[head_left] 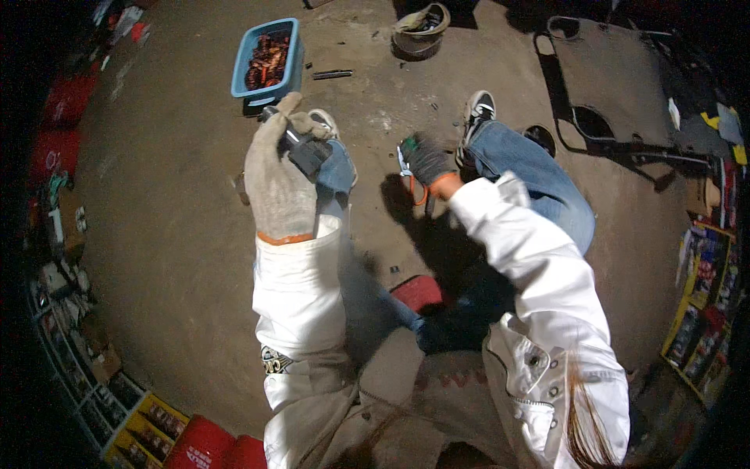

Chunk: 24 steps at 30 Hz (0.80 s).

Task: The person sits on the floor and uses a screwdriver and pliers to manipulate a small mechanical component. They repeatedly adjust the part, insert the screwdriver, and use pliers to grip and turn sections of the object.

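My left hand [277, 168], in a pale knit glove with an orange cuff, grips a dark blocky part [310, 156] in the upper middle of the head view, held above my left jeans leg. My right hand [430, 162], in a dark glove with an orange cuff, is closed on an orange-handled hand tool [414, 186], apparently pliers or cutters, with some green near its upper end. The tool is apart from the dark part, to its right, over the floor between my legs.
A blue tub [242, 59] of copper-coloured pieces, a small bar [332, 73] and a bucket [416, 43] lie ahead on the floor. A dark metal frame with a panel [609, 78] is at right. Red cases [203, 445] and yellow organisers [703, 289] line the sides.
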Available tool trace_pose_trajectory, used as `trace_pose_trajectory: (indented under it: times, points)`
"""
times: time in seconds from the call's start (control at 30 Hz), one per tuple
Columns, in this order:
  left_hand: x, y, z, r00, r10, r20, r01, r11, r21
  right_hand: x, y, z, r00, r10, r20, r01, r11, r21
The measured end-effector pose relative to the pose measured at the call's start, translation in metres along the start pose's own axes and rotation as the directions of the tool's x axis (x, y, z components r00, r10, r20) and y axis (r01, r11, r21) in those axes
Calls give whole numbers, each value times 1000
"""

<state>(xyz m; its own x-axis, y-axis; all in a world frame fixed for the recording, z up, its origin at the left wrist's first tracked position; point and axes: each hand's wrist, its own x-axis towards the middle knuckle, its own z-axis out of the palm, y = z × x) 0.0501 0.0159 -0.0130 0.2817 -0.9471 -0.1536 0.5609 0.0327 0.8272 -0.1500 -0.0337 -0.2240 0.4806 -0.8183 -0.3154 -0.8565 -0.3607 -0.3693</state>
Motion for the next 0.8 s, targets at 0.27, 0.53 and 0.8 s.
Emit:
trace_pose_trajectory:
  times: [0.27, 0.53, 0.8]
  points:
    - [6, -8, -25, 684, 338, 646, -721, 449, 528, -53, 2, 179, 812, 563, 157, -544, 630, 554]
    - [-10, 14, -5, 976, 213, 41, -191, 755, 627, -102, 85, 243, 542, 816, 203, -793, 415, 446]
    - [-6, 18, -3, 1000, 3, 17, -2, 998, -69, -103, 79, 272, 546, 808, 223, -802, 427, 417]
